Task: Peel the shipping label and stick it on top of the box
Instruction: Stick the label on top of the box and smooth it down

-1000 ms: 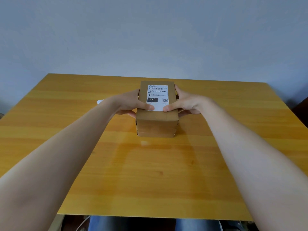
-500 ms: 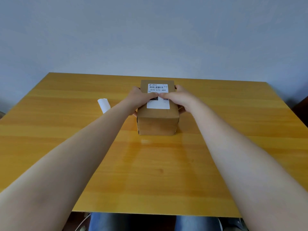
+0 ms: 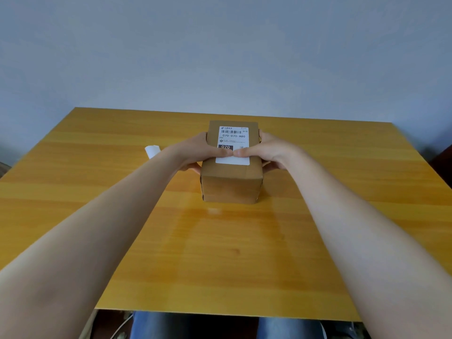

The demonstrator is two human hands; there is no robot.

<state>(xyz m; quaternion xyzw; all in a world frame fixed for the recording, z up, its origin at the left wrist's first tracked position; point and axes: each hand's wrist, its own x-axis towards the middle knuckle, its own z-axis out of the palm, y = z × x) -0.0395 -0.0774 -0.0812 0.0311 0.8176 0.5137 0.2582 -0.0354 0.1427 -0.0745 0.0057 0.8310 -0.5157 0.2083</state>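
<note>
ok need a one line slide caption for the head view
Both thumbs press the shipping label flat on top of the cardboard box on the wooden table.

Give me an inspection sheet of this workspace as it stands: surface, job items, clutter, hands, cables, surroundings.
Surface: yellow wooden table, glossy, bare across the near half.
Job's things: cardboard box standing mid-table; white shipping label lying flat on its top face, barcode end away from the person.
Clutter: a curled white paper strip on the table left of the box, possibly the label backing.
Hands: left hand and right hand clasp the box sides, thumbs meeting on the label's near part.
Cables: a thin white cord below the table's near edge.
Surroundings: plain blue-grey wall behind; person's legs in jeans under the table.
</note>
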